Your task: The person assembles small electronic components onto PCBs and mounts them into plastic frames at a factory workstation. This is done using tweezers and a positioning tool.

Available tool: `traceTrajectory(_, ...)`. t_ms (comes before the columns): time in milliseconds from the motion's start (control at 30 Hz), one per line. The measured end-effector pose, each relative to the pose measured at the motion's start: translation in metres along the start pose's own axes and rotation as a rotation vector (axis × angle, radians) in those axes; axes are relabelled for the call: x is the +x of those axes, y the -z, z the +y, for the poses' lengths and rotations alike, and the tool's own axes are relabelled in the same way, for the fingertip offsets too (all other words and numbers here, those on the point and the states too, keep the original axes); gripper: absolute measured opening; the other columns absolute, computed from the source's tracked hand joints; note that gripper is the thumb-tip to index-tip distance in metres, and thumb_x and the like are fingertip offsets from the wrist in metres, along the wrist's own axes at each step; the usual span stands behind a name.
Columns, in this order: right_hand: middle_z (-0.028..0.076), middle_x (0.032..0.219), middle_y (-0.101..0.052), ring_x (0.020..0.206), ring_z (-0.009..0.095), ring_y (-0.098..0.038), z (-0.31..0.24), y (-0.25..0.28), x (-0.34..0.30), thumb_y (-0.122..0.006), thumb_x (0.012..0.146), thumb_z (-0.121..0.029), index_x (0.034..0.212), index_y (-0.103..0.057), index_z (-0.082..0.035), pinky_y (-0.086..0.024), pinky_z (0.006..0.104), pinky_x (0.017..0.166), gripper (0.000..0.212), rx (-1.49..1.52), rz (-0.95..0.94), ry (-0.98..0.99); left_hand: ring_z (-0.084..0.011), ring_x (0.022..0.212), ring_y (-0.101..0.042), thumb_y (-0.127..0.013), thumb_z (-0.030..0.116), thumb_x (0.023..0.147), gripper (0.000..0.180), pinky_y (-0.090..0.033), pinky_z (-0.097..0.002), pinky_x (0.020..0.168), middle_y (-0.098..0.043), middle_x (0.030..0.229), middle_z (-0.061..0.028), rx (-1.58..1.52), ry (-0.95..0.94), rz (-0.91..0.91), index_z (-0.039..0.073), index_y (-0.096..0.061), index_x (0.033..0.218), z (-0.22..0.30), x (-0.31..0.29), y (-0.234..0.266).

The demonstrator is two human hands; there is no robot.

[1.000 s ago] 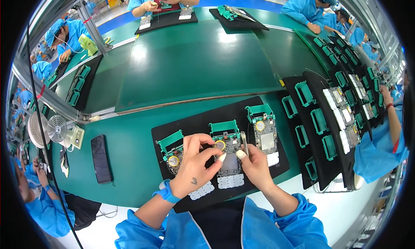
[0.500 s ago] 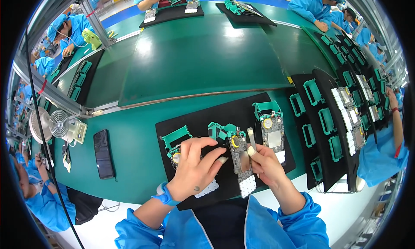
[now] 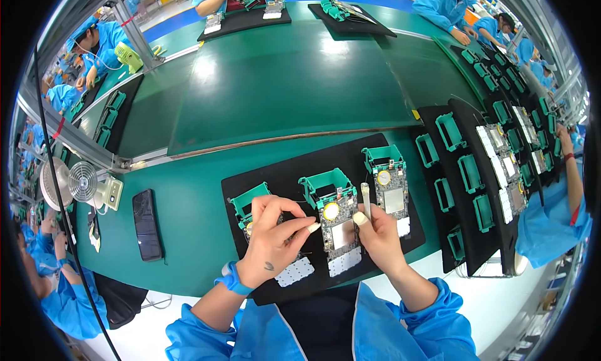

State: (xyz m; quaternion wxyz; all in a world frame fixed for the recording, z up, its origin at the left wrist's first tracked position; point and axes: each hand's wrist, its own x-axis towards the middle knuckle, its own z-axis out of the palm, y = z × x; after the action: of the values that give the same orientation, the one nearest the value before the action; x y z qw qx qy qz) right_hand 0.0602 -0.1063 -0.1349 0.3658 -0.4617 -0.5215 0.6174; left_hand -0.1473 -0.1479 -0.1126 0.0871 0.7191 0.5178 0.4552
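A circuit board [image 3: 343, 233] with a round yellow-rimmed part lies on the black mat [image 3: 292, 165], joined to an open green plastic frame [image 3: 327, 187]. My left hand [image 3: 270, 241] is closed, thumb and forefinger pinched together at this board's left edge; whatever lies between the tips is hidden. My right hand [image 3: 380, 238] grips a slim flat metal tool [image 3: 365, 197], its end pointing away from me, beside the board's right edge. A second board with its frame [image 3: 393, 199] lies to the right. Another green frame [image 3: 250, 199] lies to the left, its board partly behind my left hand.
On the left are a black phone [image 3: 147, 224] and a small fan [image 3: 83, 181]. Black mats with green frames [image 3: 471, 174] and boards stand at right. A co-worker's arm [image 3: 569, 167] reaches in there. Other people in blue work across the green table [image 3: 250, 98].
The middle board and its green frame, tilted up between my hands before, now lie flat on the mat. My left thumb and forefinger have closed together. The right hand still holds the tool.
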Motion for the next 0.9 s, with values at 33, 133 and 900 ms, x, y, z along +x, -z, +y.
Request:
traceTrajectory(33,-0.003,0.068,-0.053,0.056,0.001,-0.041,0.007,0.000,0.002,-0.053,0.096,-0.012,0.107,-0.058,0.001,-0.032,0.0197,0.049,0.017,-0.003,0.024,0.031,-0.0252,0.092,-0.047,-0.076,-0.002,0.064,0.025,-0.041,-0.0357,0.077,-0.056,0.096,-0.0025,0.000,0.001,0.000,0.009,-0.071,0.086,0.000,0.000,-0.001)
traceTrajectory(133,-0.001,0.071,-0.057,0.063,0.003,-0.046,0.014,0.004,0.003,-0.054,0.096,-0.012,0.104,-0.059,0.003,-0.038,0.0208,0.055,0.018,-0.027,0.044,0.032,-0.0257,0.092,-0.047,-0.075,-0.003,0.065,0.024,-0.041,-0.0363,0.078,-0.057,0.094,-0.0027,-0.017,0.029,-0.019,0.008,-0.071,0.086,0.001,0.000,-0.003)
traceTrajectory(900,0.002,0.090,-0.052,0.053,0.013,-0.057,-0.012,0.007,0.022,-0.073,0.066,-0.010,0.098,-0.061,-0.006,-0.043,0.0270,0.043,0.034,-1.051,-0.089,1.084,-0.0255,0.097,-0.045,-0.069,-0.007,0.066,0.025,-0.045,-0.0324,0.076,-0.053,0.100,-0.0063,-0.112,0.076,-0.215,0.004,-0.069,0.088,0.002,0.013,-0.010)
